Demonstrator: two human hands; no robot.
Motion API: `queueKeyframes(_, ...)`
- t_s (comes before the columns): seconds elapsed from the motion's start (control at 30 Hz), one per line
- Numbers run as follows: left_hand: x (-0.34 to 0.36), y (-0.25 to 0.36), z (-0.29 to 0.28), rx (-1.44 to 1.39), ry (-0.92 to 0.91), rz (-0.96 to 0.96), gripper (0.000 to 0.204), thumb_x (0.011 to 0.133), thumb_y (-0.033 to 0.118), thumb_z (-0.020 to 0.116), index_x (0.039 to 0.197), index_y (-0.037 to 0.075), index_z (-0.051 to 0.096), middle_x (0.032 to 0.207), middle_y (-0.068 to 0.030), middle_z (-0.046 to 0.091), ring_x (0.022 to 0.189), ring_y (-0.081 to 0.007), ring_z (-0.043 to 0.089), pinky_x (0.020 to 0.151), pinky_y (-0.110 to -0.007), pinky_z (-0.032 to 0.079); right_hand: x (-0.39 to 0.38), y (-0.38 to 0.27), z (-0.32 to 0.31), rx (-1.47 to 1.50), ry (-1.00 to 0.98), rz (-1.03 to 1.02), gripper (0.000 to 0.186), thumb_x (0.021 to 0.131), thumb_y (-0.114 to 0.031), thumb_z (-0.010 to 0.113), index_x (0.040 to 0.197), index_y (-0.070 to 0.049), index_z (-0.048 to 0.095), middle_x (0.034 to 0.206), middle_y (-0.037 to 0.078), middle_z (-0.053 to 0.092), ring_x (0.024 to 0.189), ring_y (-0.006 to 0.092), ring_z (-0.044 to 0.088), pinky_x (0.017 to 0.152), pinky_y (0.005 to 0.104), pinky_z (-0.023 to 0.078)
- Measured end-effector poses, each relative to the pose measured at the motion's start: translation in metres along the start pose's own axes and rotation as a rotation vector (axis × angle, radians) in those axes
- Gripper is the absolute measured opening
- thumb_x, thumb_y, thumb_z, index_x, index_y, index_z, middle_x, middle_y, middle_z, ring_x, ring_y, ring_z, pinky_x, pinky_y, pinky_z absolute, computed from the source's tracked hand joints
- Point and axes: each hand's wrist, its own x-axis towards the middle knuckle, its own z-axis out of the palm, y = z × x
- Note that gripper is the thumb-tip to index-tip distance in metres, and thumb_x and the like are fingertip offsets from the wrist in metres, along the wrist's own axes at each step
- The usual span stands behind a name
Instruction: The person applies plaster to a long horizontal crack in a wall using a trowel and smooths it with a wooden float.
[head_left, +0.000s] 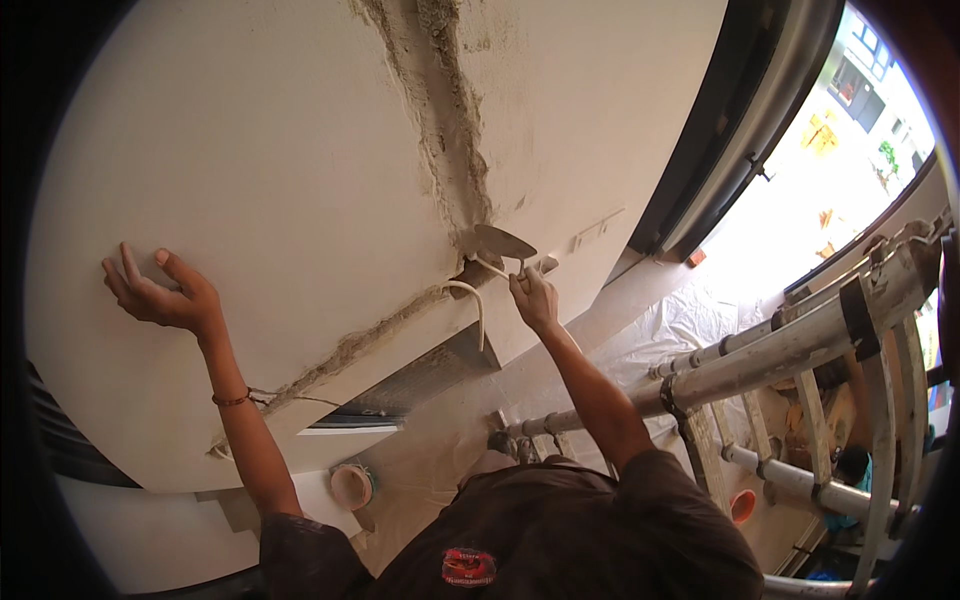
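Your right hand (535, 296) grips the trowel (507, 242) in curled fingers; a slip could nick the cable (481, 318) left of them. Your left hand (170, 298), half-open, holds nothing.

Grip of trowel (503, 241) mostly hidden in right hand (535, 300); ladder (780, 352) cut off at right rim.

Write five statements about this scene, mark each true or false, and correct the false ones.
1. The right hand holds a trowel. True.
2. The left hand holds a second trowel. False: it is open and holds nothing.
3. A bracelet circles the left wrist. True.
4. The ladder stands on the person's left. False: it stands on the right.
5. The wall is smooth all over. False: a rough groove is cut into it.
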Motion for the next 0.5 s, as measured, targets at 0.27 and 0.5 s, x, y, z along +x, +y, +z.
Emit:
queueKeyframes(0.27, -0.006, -0.004, 0.003, 0.032, -0.058, -0.014, 0.047, 0.105, 0.037, 0.046, 0.14, 0.006, 0.051, 0.148, -0.021, 0.045, 0.143, -0.0377, 0.036, 0.114, -0.057, 0.025, -0.007, -0.004, 0.019, 0.224, 0.112, 0.016, 0.032, 0.096, -0.026, 0.065, 0.082, 0.001, 0.056, 0.06, 0.022, 0.051, 0.052, 0.0373, 0.052, 0.054, 0.0445, 0.041)
queueKeyframes(0.5, -0.006, -0.005, -0.008, 0.068, -0.132, -0.067, 0.049, 0.106, 0.035, 0.04, 0.144, 0.005, 0.045, 0.156, -0.0224, 0.034, 0.147, -0.0403, 0.028, 0.117, -0.06, 0.018, -0.013, -0.093, 0.0, 0.592, 0.114, 0.034, 0.031, 0.103, -0.03, 0.051, 0.089, -0.003, 0.053, 0.057, 0.001, 0.05, 0.053, 0.0069, 0.047, 0.048, 0.029, 0.038)
